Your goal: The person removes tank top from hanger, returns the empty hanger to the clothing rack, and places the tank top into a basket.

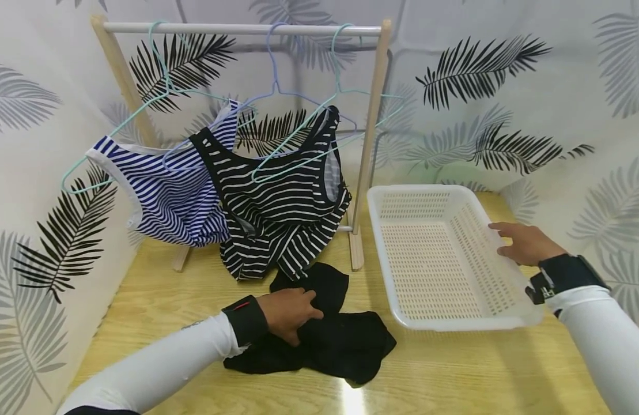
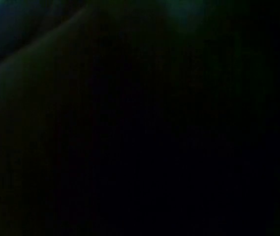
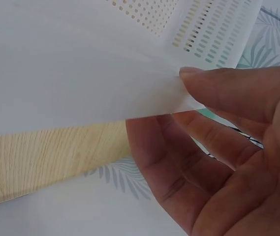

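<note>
The basket [image 1: 454, 324] is just right of the cloth [image 1: 345, 340] — light and stiff, I'd judge, best taken by its rim [image 3: 144, 101]. The right hand [image 1: 524, 243] pinches that rim, thumb above, fingers below; the right-wrist view shows the fingers underneath, the head view doesn't. The left hand [image 1: 290, 314] rests on the cloth, likely soft and easily bunched — whether it pinches a fold, I can't tell; the left-wrist view is nearly black.

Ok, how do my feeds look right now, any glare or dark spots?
Head: bright overall, a glare streak on the wooden table, folds barely readable in the black cloth; left wrist: almost entirely black, nothing identifiable; right wrist: right hand readable on the white basket, whose near side shows little detail.
</note>
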Available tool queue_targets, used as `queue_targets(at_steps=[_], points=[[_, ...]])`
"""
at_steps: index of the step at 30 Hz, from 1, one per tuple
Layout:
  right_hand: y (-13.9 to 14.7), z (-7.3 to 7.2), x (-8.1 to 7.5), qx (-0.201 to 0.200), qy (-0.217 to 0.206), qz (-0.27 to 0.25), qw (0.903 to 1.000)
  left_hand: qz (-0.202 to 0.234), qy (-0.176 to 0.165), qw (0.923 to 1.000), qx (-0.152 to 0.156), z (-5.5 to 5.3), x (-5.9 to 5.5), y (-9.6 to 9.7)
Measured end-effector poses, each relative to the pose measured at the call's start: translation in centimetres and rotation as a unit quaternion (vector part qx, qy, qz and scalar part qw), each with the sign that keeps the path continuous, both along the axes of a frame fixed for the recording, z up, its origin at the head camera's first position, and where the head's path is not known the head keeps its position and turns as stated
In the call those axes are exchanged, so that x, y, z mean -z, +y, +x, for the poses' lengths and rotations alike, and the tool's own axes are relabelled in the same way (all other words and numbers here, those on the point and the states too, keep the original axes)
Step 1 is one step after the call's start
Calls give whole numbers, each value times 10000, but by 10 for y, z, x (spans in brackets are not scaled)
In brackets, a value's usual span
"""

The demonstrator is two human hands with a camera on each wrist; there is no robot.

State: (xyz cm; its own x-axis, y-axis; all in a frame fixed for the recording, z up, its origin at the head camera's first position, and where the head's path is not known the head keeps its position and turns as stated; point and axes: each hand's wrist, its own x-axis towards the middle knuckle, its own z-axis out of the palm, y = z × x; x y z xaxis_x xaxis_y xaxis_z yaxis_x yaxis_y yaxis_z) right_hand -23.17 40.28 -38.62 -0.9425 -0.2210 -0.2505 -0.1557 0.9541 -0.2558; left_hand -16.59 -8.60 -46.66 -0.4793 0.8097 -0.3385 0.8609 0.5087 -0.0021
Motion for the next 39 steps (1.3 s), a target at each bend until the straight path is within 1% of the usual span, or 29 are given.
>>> queue_targets(at_steps=[2,4,6,8,10,14,18,22,26,28,33,36,39], points=[[-1,0,0,93,-91,-29,9999,180,-305,9993,-121,-2,1,0],[-2,-1,0,96,-138,-87,9998,393,-578,9973,-236,-3,2,-3],[-5,-2,1,63,-165,-146,9997,649,-739,9947,-303,-3,2,-6],[-8,-4,1,20,-189,-200,9996,870,-835,9920,-374,-2,-3,-11],[-10,-6,1,16,-197,-228,9995,1090,-810,9899,-406,-1,-10,-15],[-11,-7,0,69,-202,-214,9995,1469,-838,9842,-535,-1,-33,-20],[-9,-6,0,93,-149,-163,9997,1833,-926,9774,-510,-2,-54,-22],[-8,-3,4,121,-119,-141,9998,2059,-834,9744,-348,-2,-73,-21],[-7,1,6,172,-202,-211,9994,2105,-677,9749,-246,1,-92,-19],[-6,2,6,181,-226,-216,9993,2162,-629,9740,-232,1,-102,-16],[-3,6,3,300,-229,-218,9990,2414,-385,9696,-92,-6,-123,-4],[-4,7,2,299,-138,-281,9991,2527,-181,9673,86,-11,-133,5],[-5,6,1,210,-46,-324,9992,2524,34,9671,318,-15,-143,16]])
